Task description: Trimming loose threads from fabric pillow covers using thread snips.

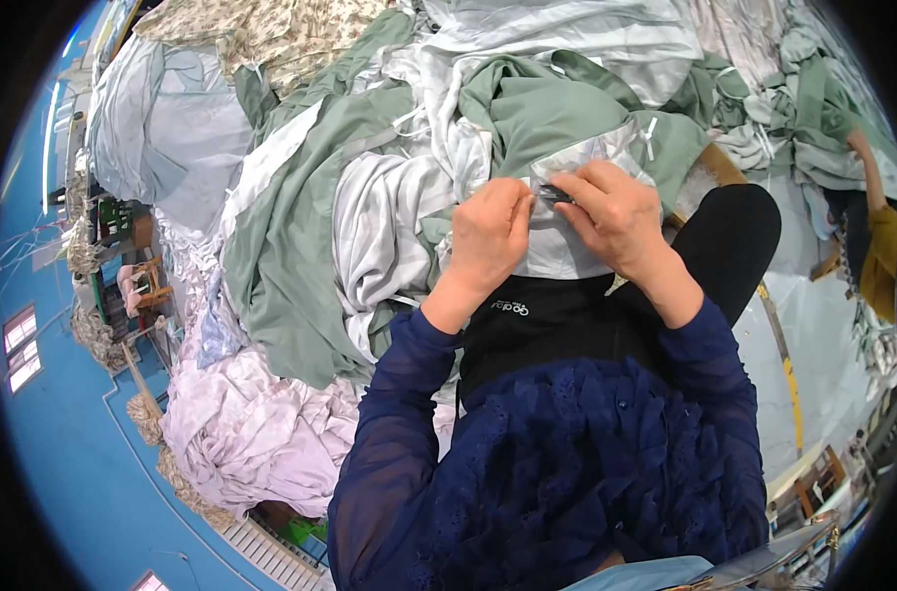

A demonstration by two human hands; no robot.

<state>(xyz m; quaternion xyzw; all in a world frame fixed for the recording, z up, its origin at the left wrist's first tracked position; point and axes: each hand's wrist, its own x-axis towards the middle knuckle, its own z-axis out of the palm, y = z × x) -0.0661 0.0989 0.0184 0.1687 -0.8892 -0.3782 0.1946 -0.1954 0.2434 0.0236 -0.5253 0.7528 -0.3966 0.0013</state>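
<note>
Both my hands are close together over my lap, above a white and green cloth. My left hand (492, 232) is closed in a pinch on the edge of the white fabric (565, 250). Between the thumb and fingers of my right hand (614, 214) is a small dark tool (556, 193) that looks like thread snips, mostly hidden by the fingers. Its tip points toward my left fingertips, close to the fabric edge. Sage green cloth (552, 110) of the same heap bulges just beyond my hands, with a short white tie (650, 138) on it.
Large heaps surround me: green fabric (291, 236) at the left, pale pink fabric (256, 428) lower left, floral fabric (261, 34) at the back. On the far right another person's arm (870, 172) reaches into green and white cloth. Blue floor (69, 473) shows at the left.
</note>
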